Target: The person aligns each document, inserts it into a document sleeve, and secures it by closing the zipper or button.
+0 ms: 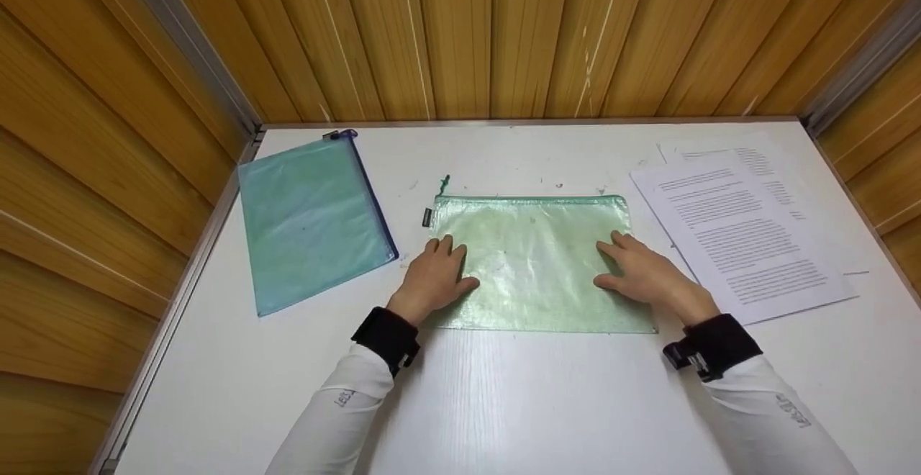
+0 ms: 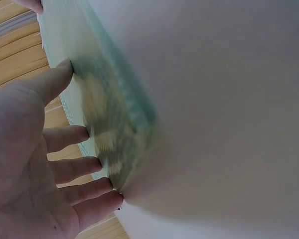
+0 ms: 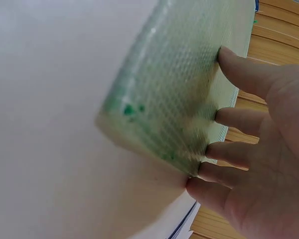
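Observation:
A light green zip pouch [image 1: 532, 266] of translucent mesh plastic lies flat on the white table, its zipper along the far edge and a green pull cord [image 1: 444, 184] at the far left corner. My left hand [image 1: 435, 277] rests on the pouch's left side, fingertips pressing its surface with the thumb spread inward. Across from it, my right hand [image 1: 640, 273] touches the right side in the same way. Both wrist views show the fingers extended with their tips on the mesh, and the near corners of the pouch [image 3: 159, 94] close to the camera.
Left of the pouch lies a blue-green zip pouch [image 1: 313, 223] with a dark blue zipper. Printed paper sheets [image 1: 748, 230] overlap in a loose stack at the right. Wood-patterned walls [image 1: 460, 36] enclose the table [image 1: 532, 403] at the back and sides.

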The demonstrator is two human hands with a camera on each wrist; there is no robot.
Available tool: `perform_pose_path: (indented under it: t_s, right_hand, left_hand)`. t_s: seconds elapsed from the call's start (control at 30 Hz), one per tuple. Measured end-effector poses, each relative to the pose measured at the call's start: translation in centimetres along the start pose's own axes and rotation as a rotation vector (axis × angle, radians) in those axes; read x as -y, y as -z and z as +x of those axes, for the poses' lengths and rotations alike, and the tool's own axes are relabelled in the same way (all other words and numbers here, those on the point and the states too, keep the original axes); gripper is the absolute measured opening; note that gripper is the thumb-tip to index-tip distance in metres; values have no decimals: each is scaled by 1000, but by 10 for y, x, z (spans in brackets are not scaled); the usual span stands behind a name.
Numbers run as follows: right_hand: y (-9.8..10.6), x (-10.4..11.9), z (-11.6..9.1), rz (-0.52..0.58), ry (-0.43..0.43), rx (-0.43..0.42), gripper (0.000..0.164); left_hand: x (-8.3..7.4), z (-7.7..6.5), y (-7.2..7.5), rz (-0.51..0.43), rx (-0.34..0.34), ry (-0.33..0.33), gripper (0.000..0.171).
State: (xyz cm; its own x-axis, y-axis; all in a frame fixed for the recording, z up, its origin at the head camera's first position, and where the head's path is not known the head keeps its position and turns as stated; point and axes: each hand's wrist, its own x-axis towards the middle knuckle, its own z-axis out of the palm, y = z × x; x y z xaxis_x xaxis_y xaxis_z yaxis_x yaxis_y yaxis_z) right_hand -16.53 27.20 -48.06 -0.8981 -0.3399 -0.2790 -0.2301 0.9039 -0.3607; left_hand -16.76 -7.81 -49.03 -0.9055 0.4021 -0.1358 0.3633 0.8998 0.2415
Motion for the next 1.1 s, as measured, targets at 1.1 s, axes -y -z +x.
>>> perform_pose_path:
  t_s: [1.1]
  right_hand:
    - [13,-17,30,110,-174,-110,87]
  left_hand:
    - [-3,-14,-4,-57,46,-25,73]
